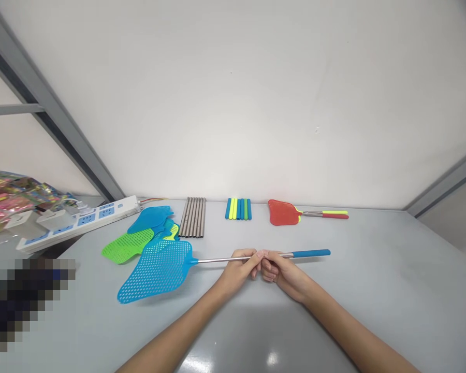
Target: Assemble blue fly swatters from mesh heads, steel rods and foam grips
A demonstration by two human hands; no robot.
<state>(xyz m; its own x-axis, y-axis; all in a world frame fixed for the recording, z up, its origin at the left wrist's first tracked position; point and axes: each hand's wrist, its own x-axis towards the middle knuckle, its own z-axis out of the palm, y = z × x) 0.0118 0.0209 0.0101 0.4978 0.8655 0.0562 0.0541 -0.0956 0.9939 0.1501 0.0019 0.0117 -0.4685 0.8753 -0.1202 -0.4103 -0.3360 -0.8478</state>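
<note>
A blue fly swatter (159, 270) with a thin metal rod and a blue handle sleeve lies level across the view, above the table. My left hand (241, 265) pinches its rod near the middle. Touching it at the thumbs, my right hand (275, 265) grips the same rod just left of the sleeve. The perforated head points left and the handle right. Behind that head, loose swatter heads in blue, green (128, 245) and yellow overlap in a pile.
Several metal tubes (192, 217) lie side by side near the wall. Right of them are coloured handle sleeves (238, 209), then a red fly swatter (283, 213) with a yellow one under it. A white power strip (77, 223) with plugged-in adapters and plastic-wrapped goods (15, 197) occupy the left.
</note>
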